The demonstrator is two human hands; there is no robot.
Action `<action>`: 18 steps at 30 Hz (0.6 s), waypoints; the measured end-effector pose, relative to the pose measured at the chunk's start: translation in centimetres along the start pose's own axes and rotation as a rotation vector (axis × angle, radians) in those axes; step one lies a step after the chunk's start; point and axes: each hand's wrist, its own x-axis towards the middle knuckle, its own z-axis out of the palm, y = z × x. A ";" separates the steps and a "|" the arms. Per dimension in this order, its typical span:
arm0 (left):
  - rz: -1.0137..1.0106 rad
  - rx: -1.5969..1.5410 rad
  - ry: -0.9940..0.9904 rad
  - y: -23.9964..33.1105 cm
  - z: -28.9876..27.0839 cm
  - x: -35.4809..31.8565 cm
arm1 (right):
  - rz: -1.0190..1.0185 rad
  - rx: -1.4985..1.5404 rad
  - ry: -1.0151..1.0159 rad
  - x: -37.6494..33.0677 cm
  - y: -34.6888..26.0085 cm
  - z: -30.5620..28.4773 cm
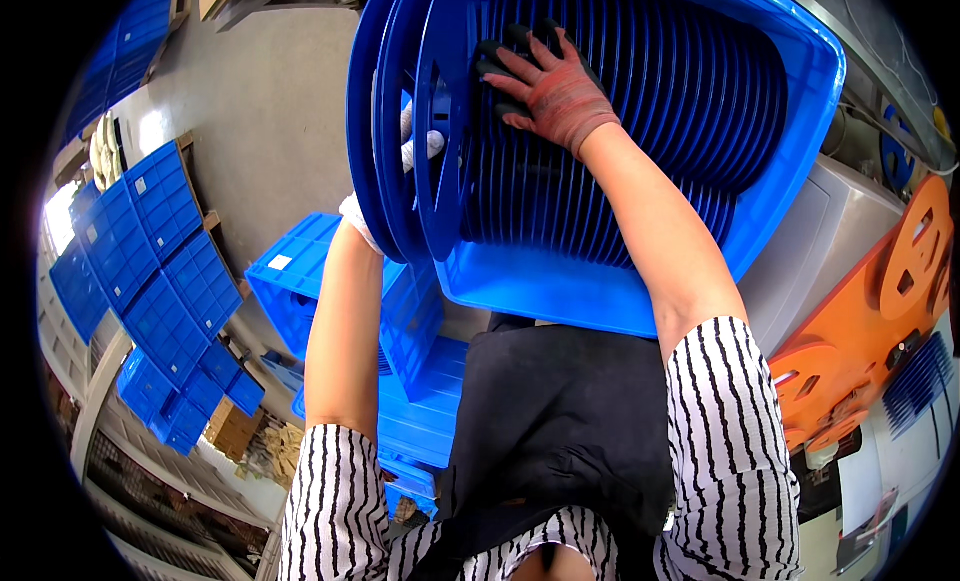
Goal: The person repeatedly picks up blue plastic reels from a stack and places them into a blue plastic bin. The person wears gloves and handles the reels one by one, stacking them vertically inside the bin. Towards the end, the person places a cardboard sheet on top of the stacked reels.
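Note:
A blue crate [560, 293] in front of me holds a dense row of round blue discs [690, 111], standing on edge. At the crate's left end my left hand [424, 151], in a white glove, is closed around a few large blue discs [363, 131] with cut-out openings. Its fingertips show through these openings; the rest of the hand is partly hidden behind the discs. My right hand [560, 93], in a red glove with dark fingertips, lies over the row inside the crate. Its fingers are spread across the disc edges, gripping nothing.
Below the left discs stands another blue crate [330, 256], beside a blue lid-like surface [425, 406]. Stacked blue crates [165, 251] are at the far left. To the right are a grey casing [815, 246] and an orange panel [850, 331] with round orange plates.

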 end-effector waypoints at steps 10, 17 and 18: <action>-0.039 -0.078 0.011 0.1 0.0 0.3 | 0.033 0.067 0.107 -0.3 0.4 0.8; -0.071 -0.150 0.021 0.1 0.5 0.7 | 0.049 0.070 0.116 -0.4 0.5 0.9; -0.080 -0.159 0.025 0.1 0.7 0.7 | 0.051 0.070 0.113 -0.4 0.5 1.0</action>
